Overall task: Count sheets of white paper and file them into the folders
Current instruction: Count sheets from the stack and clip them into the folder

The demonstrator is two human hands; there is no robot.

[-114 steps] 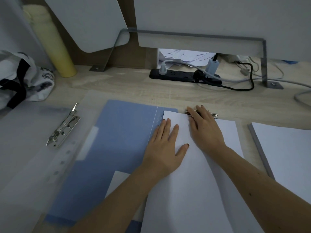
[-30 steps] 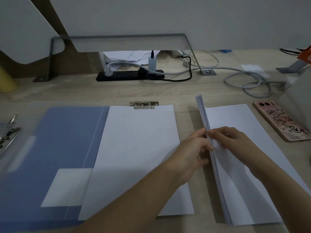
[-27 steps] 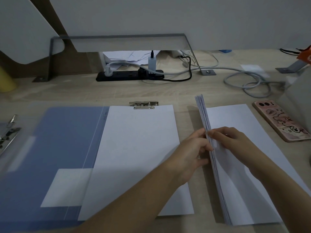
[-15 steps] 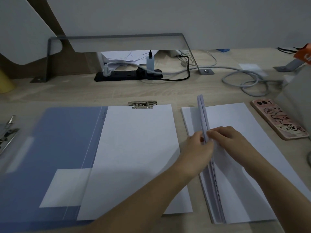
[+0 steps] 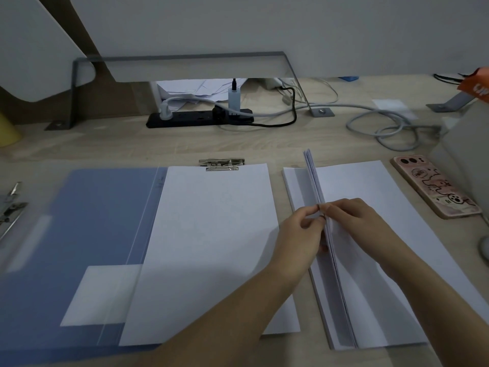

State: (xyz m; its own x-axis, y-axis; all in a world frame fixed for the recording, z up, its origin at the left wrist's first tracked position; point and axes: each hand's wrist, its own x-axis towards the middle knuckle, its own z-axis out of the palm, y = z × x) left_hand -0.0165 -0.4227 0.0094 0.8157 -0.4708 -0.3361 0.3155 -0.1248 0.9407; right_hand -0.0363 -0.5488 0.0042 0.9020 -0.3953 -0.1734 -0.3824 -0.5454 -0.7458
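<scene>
Hands: our left hand (image 5: 304, 234) pinches the top edge of the raised sheets (image 5: 313, 178) between thumb and forefinger. Our right hand (image 5: 354, 215) curls onto the same edge from the other side, so both are grasping paper.
Stack: the paper stack (image 5: 375, 274) lies flat on the bench (image 5: 132, 147), just right of the blue folder (image 5: 79, 234). The raised sheets stand on edge over its left part.
Miscount risk: we judge that thin sheets may cling together, so two could pass under the thumb as one.
Slip risk: if either pinch loosens, the raised sheets could flop back and we lose the count.
Folder risk: the filed sheets (image 5: 211, 247) are held only at the far end by the clip (image 5: 222, 164). A brush from our left forearm could skew them.
Hands counted: two.
Paper counted: one loose stack and one filed batch. Single sheets are too thin for us to number.
Folders counted: one blue, lying open.
Clips counted: two, with the second clip (image 5: 10, 207) at the left edge.
Phones counted: one phone (image 5: 434, 186), near the stack's right side.
Power strips counted: one power strip (image 5: 198, 119), far back.
</scene>
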